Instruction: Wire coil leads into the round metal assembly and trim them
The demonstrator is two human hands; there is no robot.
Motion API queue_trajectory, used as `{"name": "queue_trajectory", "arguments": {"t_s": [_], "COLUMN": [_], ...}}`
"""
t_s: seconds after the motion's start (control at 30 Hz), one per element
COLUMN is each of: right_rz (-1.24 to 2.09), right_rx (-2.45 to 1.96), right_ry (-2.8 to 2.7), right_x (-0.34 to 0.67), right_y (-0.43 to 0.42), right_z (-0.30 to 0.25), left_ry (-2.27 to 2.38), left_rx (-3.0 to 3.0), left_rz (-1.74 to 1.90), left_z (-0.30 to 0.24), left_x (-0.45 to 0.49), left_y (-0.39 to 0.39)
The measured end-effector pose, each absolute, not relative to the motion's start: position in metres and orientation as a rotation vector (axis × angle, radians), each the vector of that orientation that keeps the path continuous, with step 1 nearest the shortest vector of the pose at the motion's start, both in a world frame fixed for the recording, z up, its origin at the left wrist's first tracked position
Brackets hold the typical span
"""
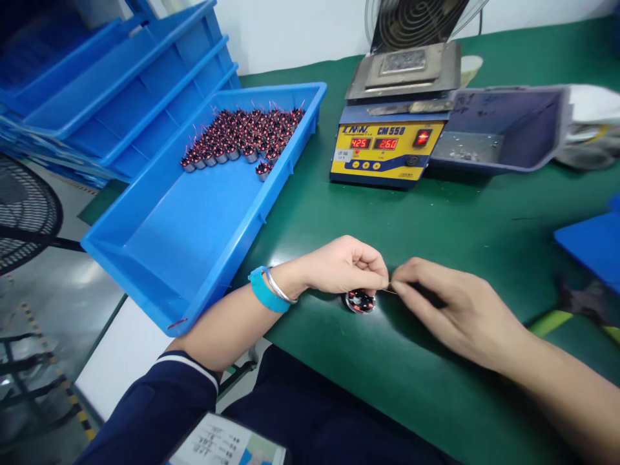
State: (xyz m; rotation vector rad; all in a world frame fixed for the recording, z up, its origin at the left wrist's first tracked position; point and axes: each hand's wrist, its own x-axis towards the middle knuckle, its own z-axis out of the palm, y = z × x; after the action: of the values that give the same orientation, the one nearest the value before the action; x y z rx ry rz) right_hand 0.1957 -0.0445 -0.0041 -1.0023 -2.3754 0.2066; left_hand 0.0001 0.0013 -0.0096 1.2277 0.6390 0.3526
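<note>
My left hand (346, 265) rests on the green mat and holds a small round wound coil part (360, 301) from above, fingers closed around it. My right hand (450, 307) comes in from the right and pinches a thin wire lead between thumb and forefinger, right where it meets the left fingertips. The part is partly hidden under my left fingers. A blue band and a metal bangle sit on my left wrist (269, 289).
A blue tray (159, 258) at the left holds several similar coil parts (242, 139) in its far corner. A yellow CM558 heating station (385, 152) stands behind, a grey bin (501, 129) beside it. Stacked blue trays (111, 84) sit far left, another blue tray's edge (593, 245) at right.
</note>
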Motion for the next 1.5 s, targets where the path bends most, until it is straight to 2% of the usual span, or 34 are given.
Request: {"name": "queue_trajectory", "arguments": {"t_s": [0.1,0.3,0.5,0.6,0.73,1.0,1.07,1.23,1.37,1.5], "right_rz": [0.351,0.371,0.458,0.487,0.498,0.498,0.493,0.510,0.484,0.463], "right_rx": [-1.224,-1.286,-1.337,-1.359,-1.358,-1.379,-1.390,-1.430,-1.471,-1.492], "right_ry": [-2.174,-2.182,-2.157,-2.149,-2.154,-2.122,-2.113,-2.078,-2.031,-2.019], "right_x": [0.201,0.179,0.174,0.177,0.177,0.178,0.178,0.176,0.178,0.180], "right_y": [-0.041,-0.049,-0.052,-0.052,-0.052,-0.053,-0.053,-0.053,-0.052,-0.051], "right_z": [-0.001,-0.016,-0.023,-0.022,-0.024,-0.027,-0.026,-0.026,-0.029,-0.029], "left_ry": [0.747,0.866,0.960,1.020,0.806,0.945,0.989,0.890,0.911,0.957], "left_rx": [1.158,0.962,0.738,0.907,1.166,0.856,0.888,1.208,1.086,0.893], "left_rz": [0.434,0.705,1.219,1.037,0.646,1.209,1.153,0.601,0.594,0.764], "left_z": [-0.008,-0.010,-0.009,-0.008,-0.014,-0.015,-0.011,-0.009,-0.009,-0.005], "left_x": [0.003,0.018,0.009,-0.003,-0.001,0.019,0.010,-0.003,0.004,0.007], "left_y": [0.000,-0.004,0.011,0.016,0.010,0.009,0.013,0.011,0.006,0.007]}}
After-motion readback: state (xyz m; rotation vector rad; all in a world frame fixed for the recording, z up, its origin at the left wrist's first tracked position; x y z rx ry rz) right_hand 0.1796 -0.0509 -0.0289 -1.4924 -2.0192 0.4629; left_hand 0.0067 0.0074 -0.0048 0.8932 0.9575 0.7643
